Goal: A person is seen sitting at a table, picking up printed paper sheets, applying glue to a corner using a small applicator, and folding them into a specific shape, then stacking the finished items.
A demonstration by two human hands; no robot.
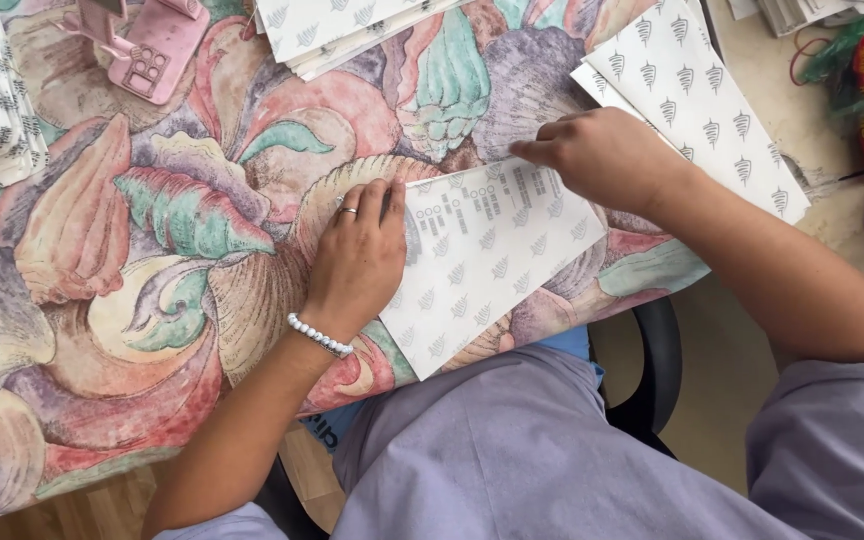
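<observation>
A: Field note. Where does the white patterned sheet (487,262) lie?

B: On the shell-print cloth (152,250), near the table's close edge, tilted, its lower corner hanging over the person's lap at about 6 o'clock of the view. The printed side is up.

A: Left hand (357,262)?

B: Flat on the sheet's left edge, at 9 o'clock of the sheet. Fingers are close together and pressed down, palm over the cloth. A ring and a white bead bracelet (319,336) show.

A: Right hand (602,155)?

B: At the sheet's top corner, about 1 o'clock of it. Fingers are curled and bunched, with the tips pressing on the paper's upper edge. I cannot tell whether they pinch the edge or only press it.

A: Around them?

B: More sheets of the same pattern: a loose stack (692,100) at 2 o'clock of the right hand, another pile (342,30) at 12 o'clock of the view. A pink device (147,45) sits at 11 o'clock.

A: Judgement on handling it well?

B: It looks like a fold or crease. I would anchor with the flat left hand so the sheet cannot slide on the cloth, line up the edges first, then run the right fingertips along firmly. The soft cloth may blur the crease, so press hard.
</observation>
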